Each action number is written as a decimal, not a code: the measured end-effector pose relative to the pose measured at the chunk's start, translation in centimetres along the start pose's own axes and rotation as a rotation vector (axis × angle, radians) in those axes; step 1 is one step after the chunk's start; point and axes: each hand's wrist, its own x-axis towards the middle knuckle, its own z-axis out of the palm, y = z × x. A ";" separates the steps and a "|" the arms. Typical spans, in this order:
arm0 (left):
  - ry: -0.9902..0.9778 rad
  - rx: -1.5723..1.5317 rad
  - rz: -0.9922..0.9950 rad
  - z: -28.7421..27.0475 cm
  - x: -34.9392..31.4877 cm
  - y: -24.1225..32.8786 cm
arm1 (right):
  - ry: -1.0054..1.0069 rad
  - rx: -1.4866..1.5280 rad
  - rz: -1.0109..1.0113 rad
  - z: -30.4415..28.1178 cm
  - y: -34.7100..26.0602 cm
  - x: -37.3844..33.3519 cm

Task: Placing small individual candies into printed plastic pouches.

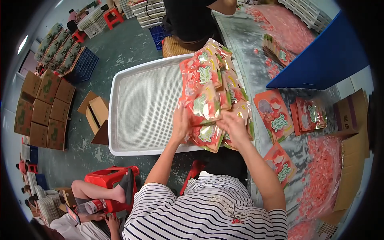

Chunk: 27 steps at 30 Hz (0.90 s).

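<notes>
I find left hand [182, 122] nearly flat, right hand [235, 125] half-curled, grip unclear, at a red-green plastic pouch [205, 107], three o'clock on the white rectangular plastic tray [148, 108]. Likely stacking; next calls for squaring.

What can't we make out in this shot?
All in the head view:
Left hand and right hand: fingers look blurred, so their exact grip is unclear.
Pouch pile: lower pouches hidden by upper ones, count unreadable.
Tray: right end hidden under the pile.
Open carton: right side hidden by the tray.
Co-worker in black: head cut off by top edge.
</notes>
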 end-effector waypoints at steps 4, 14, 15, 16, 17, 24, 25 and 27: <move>0.118 0.389 0.218 2.8 -0.2 -3.6 | 0.017 -0.147 0.032 -1.0 0.1 -4.2; 0.027 0.291 0.156 0.0 2.1 -4.5 | 0.828 -1.212 -0.520 -16.4 0.0 -17.0; 0.027 0.362 0.180 0.0 2.3 -4.4 | 0.927 -1.267 -0.475 -18.3 0.1 -18.3; 0.036 0.435 0.205 0.5 2.4 -3.3 | 1.019 -1.320 -0.429 -19.7 0.4 -19.4; 0.003 0.427 0.228 1.5 2.4 -2.1 | 1.061 -1.311 -0.414 -20.6 1.0 -20.4; -0.327 0.232 0.785 9.8 -4.5 10.9 | 1.202 -1.258 -0.034 -19.8 1.1 -24.1; -0.531 0.232 0.790 11.2 -6.2 11.5 | 1.186 -1.166 0.025 -19.6 0.7 -24.3; -0.893 0.227 0.853 14.5 -9.8 12.6 | 1.219 -1.156 0.021 -20.5 1.2 -24.6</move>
